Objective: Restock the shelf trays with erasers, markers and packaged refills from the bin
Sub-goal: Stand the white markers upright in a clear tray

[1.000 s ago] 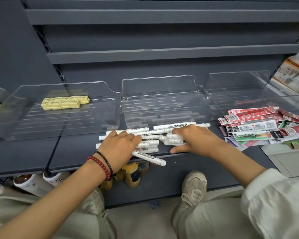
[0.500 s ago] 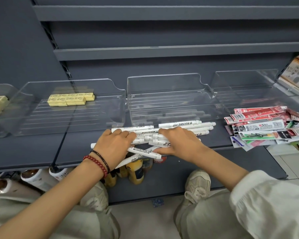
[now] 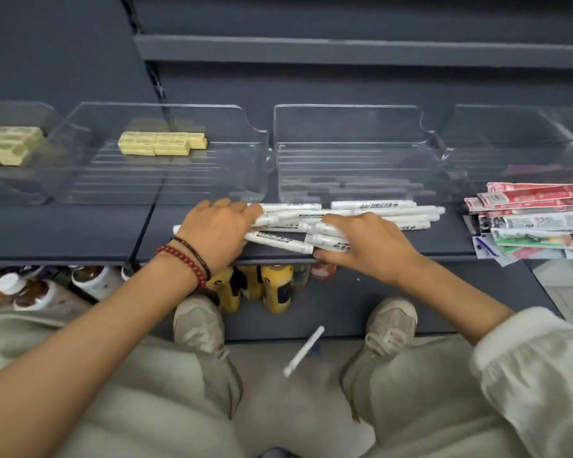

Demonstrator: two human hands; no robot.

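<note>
Markers (image 3: pixel 391 213) heaped at the front edge of the shelf (image 3: pixel 63 233), before the middle tray (image 3: pixel 344 123). Left hand (image 3: pixel 219 233) presses flat on them; right hand (image 3: pixel 361 246) grips several. Stray marker (image 3: pixel 303 352) on floor (image 3: pixel 272 418). Advise gathering inward before lifting.

A heap of white markers (image 3: pixel 394 213) lies at the centre, on the dark shelf (image 3: pixel 63 233) near its front edge. The left hand (image 3: pixel 217 233) rests on the heap's 9 o'clock end, fingers laid over the markers. The right hand (image 3: pixel 361 246) curls round several of them, thumb at the shelf edge. Yellow erasers (image 3: pixel 162 143) sit in a clear tray (image 3: pixel 258 166) at 10 o'clock. Refill packets (image 3: pixel 536 219) are piled at 3 o'clock. A single marker (image 3: pixel 303 352), blurred, shows over the floor (image 3: pixel 278 408) at 6 o'clock, between two shoes (image 3: pixel 197 325).
</note>
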